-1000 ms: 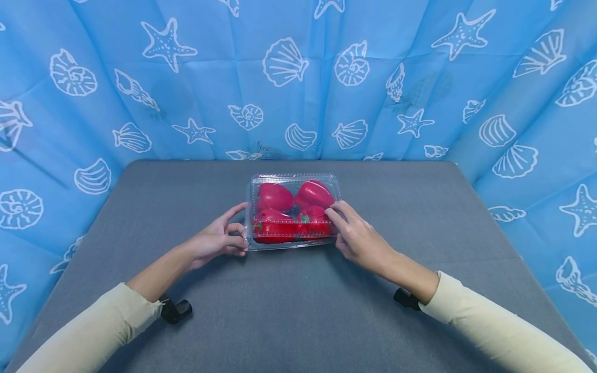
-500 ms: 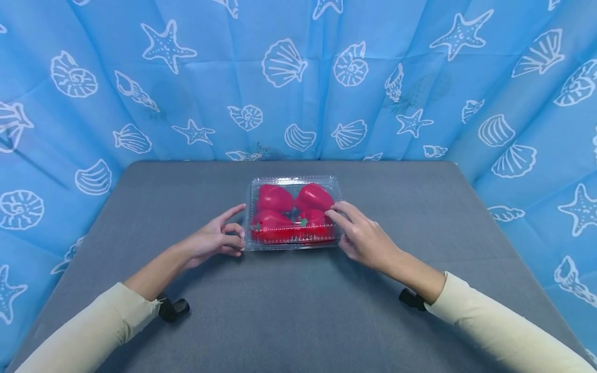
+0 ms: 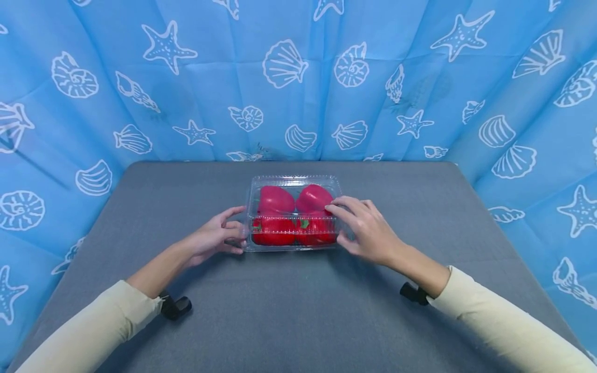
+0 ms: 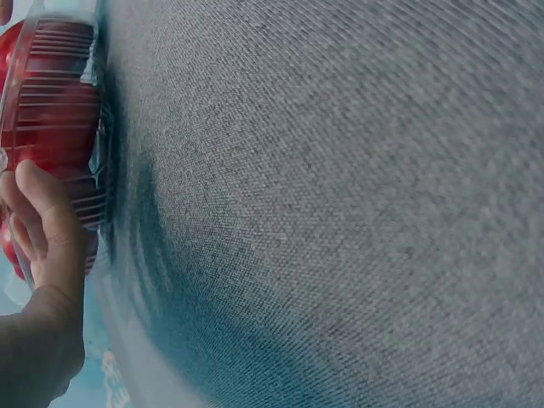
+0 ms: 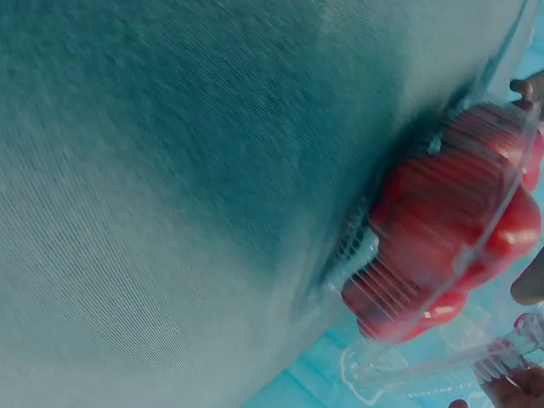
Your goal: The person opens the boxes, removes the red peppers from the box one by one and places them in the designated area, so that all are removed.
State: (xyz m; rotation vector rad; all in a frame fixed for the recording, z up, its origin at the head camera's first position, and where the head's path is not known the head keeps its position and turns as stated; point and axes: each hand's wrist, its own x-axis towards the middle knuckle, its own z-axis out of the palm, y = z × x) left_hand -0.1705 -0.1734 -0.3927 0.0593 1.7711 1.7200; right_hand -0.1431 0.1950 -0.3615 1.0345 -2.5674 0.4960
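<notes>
A clear plastic clamshell box (image 3: 294, 249) sits on the table in the head view, with several red bell peppers (image 3: 275, 233) inside. Green stems show on the two nearer ones. The front edge of its lid (image 3: 291, 217) stands raised above the base. My left hand (image 3: 210, 239) holds the left side; in the left wrist view its thumb and fingers (image 4: 30, 183) meet the box's rim. At the right side, my right hand (image 3: 370, 233) grips the lid's corner with curled fingers, its thumb lower down by the base. The right wrist view shows the peppers (image 5: 446, 212) through ribbed plastic.
The grey cloth-covered table (image 3: 298, 316) extends around the box on all sides. Behind it hangs a blue curtain (image 3: 200, 93) with white shell and starfish prints. Black wrist mounts (image 3: 176, 307) are strapped near both sleeves.
The lid's front edge dips a little half a second ago, then sits higher now, with more of the front peppers bare below it. My right hand has shifted slightly; the left barely moves.
</notes>
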